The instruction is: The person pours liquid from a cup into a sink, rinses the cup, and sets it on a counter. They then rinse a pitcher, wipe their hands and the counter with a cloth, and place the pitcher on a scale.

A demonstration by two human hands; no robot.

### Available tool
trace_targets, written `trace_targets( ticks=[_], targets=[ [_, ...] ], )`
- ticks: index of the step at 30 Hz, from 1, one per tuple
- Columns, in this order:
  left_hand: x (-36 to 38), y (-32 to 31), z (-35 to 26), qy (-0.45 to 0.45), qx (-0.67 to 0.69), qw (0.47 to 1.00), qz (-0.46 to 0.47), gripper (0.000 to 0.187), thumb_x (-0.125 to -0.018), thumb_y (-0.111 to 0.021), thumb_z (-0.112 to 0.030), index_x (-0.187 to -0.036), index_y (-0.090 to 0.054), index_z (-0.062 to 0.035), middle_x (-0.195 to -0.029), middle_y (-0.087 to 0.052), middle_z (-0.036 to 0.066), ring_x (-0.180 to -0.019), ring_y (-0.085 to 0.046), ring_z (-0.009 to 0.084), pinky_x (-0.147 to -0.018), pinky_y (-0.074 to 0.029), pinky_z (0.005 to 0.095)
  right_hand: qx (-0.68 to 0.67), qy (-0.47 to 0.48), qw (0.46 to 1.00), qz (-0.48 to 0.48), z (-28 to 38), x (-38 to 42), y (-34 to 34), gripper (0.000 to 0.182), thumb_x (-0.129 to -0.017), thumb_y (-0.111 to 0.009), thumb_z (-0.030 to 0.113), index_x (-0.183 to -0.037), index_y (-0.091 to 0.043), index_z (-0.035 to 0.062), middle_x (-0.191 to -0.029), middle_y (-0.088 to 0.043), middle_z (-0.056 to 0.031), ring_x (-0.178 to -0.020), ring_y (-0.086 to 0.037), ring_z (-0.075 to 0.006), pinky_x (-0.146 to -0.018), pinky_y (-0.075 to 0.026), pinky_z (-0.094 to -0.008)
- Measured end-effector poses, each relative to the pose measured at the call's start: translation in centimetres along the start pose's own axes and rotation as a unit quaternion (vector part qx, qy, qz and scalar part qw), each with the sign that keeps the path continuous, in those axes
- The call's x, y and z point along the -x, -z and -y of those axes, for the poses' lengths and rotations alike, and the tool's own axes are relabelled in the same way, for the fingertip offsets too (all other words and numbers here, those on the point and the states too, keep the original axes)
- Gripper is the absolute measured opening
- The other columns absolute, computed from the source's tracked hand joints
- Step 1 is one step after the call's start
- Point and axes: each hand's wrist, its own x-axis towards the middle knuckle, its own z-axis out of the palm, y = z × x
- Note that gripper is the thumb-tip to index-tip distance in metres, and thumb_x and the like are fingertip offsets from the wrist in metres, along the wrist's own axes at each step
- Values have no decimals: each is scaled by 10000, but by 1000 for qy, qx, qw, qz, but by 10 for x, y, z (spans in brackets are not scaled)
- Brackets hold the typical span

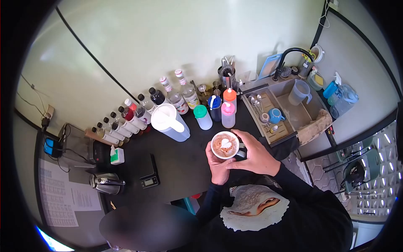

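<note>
A white cup of coffee [225,145] with a handle is held between my two hands, above the front of the dark counter. Its foam shows a white heart shape amid brown and reddish specks. My left hand [218,166] curls around the left and near side of the cup. My right hand [257,153] closes on its right side by the handle, with the thumb reaching toward the left hand. Just beyond the cup stand squeeze bottles with pink [228,115], green [203,117] and orange [230,100] caps.
A white-lidded pitcher [170,122] and a row of syrup bottles [136,119] line the back left. On the left are a kettle [107,183] and a digital scale [150,174]. At right, a sink [312,110] adjoins a tray [268,124] with spoons and a blue cup.
</note>
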Motion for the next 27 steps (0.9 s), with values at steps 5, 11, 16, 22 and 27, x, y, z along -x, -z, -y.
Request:
trace_targets(
  ticks=[5, 11, 16, 22, 27],
  targets=[
    [-3, -13, 24, 6, 56, 998, 13, 939, -713, -867, 29, -1470, -331, -115, -1412, -507, 103, -1188, -628, 254, -813, -639, 358, -30, -15, 999, -26, -14, 3, 13, 948, -753, -876, 395, -1478, -388, 26, -1413, -526, -185, -1327, -503, -369, -1096, -418, -453],
    [-6, -37, 48, -1, 5, 1000, 8, 905, -760, -866, -37, -1472, -315, -129, -1399, -505, 102, -1139, -641, 239, -786, -643, 357, -54, -25, 996, -63, -35, 12, 31, 921, -745, -885, 356, -1459, -409, 23, -1390, -548, -183, -1294, -542, -351, -1076, -435, -436],
    [-15, -82, 89, -24, -77, 997, -7, 903, -768, -880, -98, -1462, -303, -75, -1424, -469, 118, -1300, -534, 232, -1076, -488, 377, -84, -6, 995, -59, -79, 13, 84, 912, -720, -907, 300, -1447, -436, 19, -1385, -558, -183, -1303, -548, -325, -1089, -425, -407],
    [-32, -143, 143, -86, -148, 985, -5, 967, -734, -911, -151, -1476, -299, -52, -1426, -462, 139, -1330, -505, 242, -1120, -434, 390, -68, 33, 997, -27, -140, 11, 159, 905, -708, -907, 309, -1440, -446, 40, -1368, -555, -178, -1272, -554, -328, -1067, -430, -409],
    [-23, -176, 189, -124, -260, 957, 0, 1006, -753, -889, -79, -1531, -252, -27, -1500, -439, 214, -1365, -484, 300, -1170, -361, 441, -66, 64, 996, -16, -201, 14, 219, 905, -686, -922, 277, -1427, -453, 51, -1224, -555, -143, -1142, -586, -326, -969, -463, -408]
  ],
)
